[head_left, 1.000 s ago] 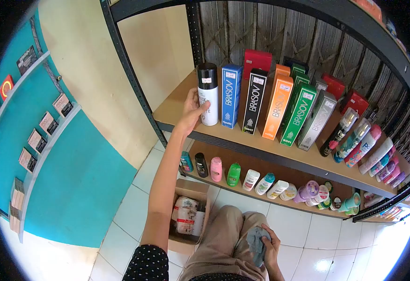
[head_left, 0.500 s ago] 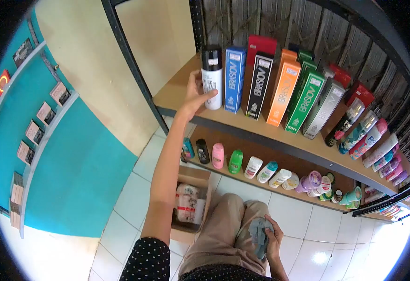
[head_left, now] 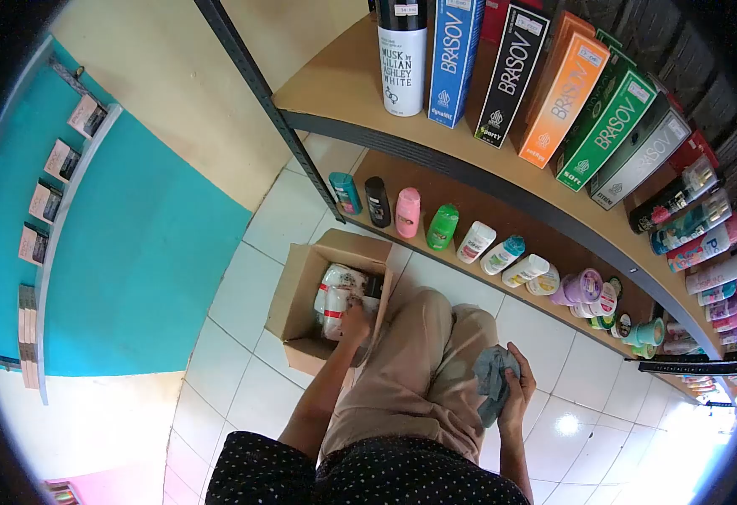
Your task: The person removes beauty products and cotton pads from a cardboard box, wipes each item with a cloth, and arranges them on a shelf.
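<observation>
Wall shelf: at the far left, a narrow pale shelf [head_left: 66,227] on the blue-green wall; small boxes [head_left: 64,161] stand along it.
Carton: an open cardboard box [head_left: 299,305] on the tiled floor [head_left: 255,282], its flaps spread, beside the person's legs [head_left: 412,362].
Wrapped packs: white packs [head_left: 341,276] with red bands lie inside the carton, close together.
Left hand: it is down in the carton, at these packs. The fingers [head_left: 352,320] are partly hidden, so I cannot tell if they pinch something or only touch.
Step in hand: in my judgement, reaching among the packs. A grip there calls for fingers closed around one pack, with care for its neighbours and the carton wall.
Lower shelf: upright bottles, such as the black one [head_left: 378,204], the pink one [head_left: 407,212] and the green one [head_left: 442,227], then jars at the right.
Upper shelf: a white can [head_left: 402,71] with black cap stands upright beside a blue box [head_left: 453,71]; then black [head_left: 511,76], orange [head_left: 564,105], green [head_left: 606,130] and grey [head_left: 640,160] boxes, and slim bottles.
Right hand: this hand [head_left: 517,389] holds a crumpled grey cloth [head_left: 492,379] between thumb and fingers, near the knee, apart from the shelves.
</observation>
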A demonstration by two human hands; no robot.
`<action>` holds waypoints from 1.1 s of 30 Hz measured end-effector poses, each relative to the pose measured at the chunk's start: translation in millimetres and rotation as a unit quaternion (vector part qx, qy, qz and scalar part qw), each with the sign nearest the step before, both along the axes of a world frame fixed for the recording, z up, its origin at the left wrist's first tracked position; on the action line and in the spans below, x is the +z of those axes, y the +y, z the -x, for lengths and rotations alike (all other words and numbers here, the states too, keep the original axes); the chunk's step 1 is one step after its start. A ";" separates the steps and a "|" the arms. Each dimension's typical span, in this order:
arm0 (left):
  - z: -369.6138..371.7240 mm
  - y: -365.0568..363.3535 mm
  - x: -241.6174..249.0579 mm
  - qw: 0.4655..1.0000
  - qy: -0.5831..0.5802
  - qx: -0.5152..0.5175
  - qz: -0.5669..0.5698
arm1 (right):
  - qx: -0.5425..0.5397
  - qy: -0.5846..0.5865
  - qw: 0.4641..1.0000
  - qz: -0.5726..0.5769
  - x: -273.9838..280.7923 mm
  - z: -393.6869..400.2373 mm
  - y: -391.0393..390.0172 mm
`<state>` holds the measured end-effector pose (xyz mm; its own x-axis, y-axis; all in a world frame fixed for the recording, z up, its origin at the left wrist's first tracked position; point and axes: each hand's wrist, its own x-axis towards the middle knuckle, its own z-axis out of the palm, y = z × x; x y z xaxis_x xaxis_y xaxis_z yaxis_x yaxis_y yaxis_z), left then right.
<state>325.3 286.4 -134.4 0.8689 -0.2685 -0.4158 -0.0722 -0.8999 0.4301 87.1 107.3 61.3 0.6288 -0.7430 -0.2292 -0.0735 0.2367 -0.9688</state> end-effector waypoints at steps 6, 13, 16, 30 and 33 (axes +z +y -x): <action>0.8 -13.4 -23.0 0.994 -0.012 0.074 -0.082 | -0.014 0.004 1.000 -0.013 -5.6 0.9 -3.4; -34.4 41.9 -9.5 0.970 0.093 -0.036 0.220 | -0.023 -0.023 0.998 -0.058 -6.7 0.6 -11.7; -40.9 63.2 60.5 0.859 0.260 0.061 0.437 | -0.026 -0.071 0.983 -0.170 -1.6 -2.2 -14.3; 56.5 -50.0 233.5 0.678 0.247 0.078 0.688 | 0.155 -0.141 0.845 0.492 48.0 -91.1 58.7; 64.5 -57.7 225.5 0.674 0.226 0.022 0.703 | 0.070 -0.177 0.902 0.388 67.3 -106.0 39.1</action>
